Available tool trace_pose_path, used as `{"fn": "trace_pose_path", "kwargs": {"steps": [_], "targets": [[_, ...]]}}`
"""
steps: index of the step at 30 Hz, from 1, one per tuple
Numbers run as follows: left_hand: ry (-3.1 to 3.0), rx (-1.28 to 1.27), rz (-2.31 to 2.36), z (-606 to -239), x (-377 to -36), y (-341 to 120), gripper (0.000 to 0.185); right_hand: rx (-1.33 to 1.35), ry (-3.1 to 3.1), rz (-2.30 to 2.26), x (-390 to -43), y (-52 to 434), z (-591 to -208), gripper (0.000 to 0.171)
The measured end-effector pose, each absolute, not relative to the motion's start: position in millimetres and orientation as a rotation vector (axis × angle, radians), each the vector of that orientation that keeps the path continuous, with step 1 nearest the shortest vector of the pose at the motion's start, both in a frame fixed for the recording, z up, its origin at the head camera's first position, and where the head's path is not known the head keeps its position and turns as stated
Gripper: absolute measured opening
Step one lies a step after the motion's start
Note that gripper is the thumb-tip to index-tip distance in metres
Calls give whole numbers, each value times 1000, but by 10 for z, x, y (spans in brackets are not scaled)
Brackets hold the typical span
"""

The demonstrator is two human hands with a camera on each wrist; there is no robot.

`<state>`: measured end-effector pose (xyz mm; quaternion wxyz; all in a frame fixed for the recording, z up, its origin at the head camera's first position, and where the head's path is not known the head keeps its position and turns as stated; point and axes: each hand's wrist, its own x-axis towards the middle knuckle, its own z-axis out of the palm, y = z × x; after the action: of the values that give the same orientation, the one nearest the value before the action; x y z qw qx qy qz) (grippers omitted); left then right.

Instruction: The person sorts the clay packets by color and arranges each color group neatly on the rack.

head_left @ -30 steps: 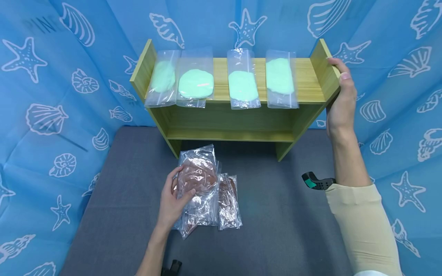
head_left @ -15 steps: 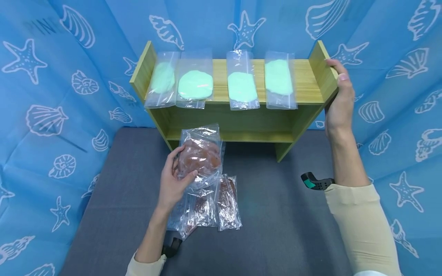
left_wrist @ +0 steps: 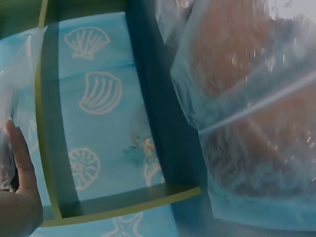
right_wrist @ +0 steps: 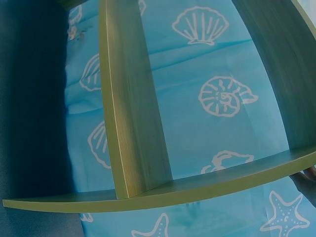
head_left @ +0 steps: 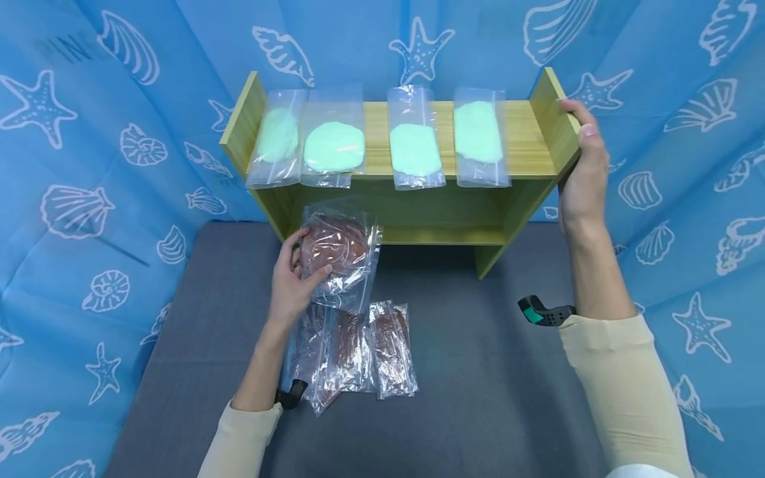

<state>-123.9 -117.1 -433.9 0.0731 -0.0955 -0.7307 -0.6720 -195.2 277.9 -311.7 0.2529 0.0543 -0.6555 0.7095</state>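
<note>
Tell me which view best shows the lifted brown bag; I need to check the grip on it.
The head view: the left hand grips the brown bag whole. The left wrist view shows only a blurred close-up of it; the right wrist view misses it.

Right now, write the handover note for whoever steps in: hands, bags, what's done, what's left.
Left hand grips one brown bag, lifted in front of the shelf's lower opening.
Right hand holds the shelf's right end panel.
Done: four green bags lie in a row on the top board.
Left: the held bag is not placed yet; more brown bags lie in a pile on the grey mat, and the lower board looks bare.
</note>
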Motion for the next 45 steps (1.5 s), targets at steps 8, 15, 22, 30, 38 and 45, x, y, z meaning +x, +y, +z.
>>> {"fn": "trace_pose_path", "kwargs": {"steps": [8, 15, 22, 30, 38, 45], "targets": [[-2332, -151, -1773, -4530, -1544, -1252, 74, 149, -1779, 1935, -1961, 2769, -3117, 43], [-2470, -75, -1432, -4487, -1686, -1192, 75, 153, -1779, 1922, -1947, 2773, -3112, 43], [-2506, -107, -1186, -4408, -1751, -1090, 73, 156, -1780, 1914, -1951, 2778, -3115, 43], [-2522, -61, -981, -4323, -1786, -1021, 69, 164, -1792, 1892, -1949, 2781, -3127, 44], [-2511, -71, -844, -4395, -1796, -1005, 51, 175, -1794, 1877, -1951, 2779, -3127, 44], [-2533, 66, -657, -4433, -1796, -940, 45, 164, -1798, 1882, -1952, 2778, -3141, 44]]}}
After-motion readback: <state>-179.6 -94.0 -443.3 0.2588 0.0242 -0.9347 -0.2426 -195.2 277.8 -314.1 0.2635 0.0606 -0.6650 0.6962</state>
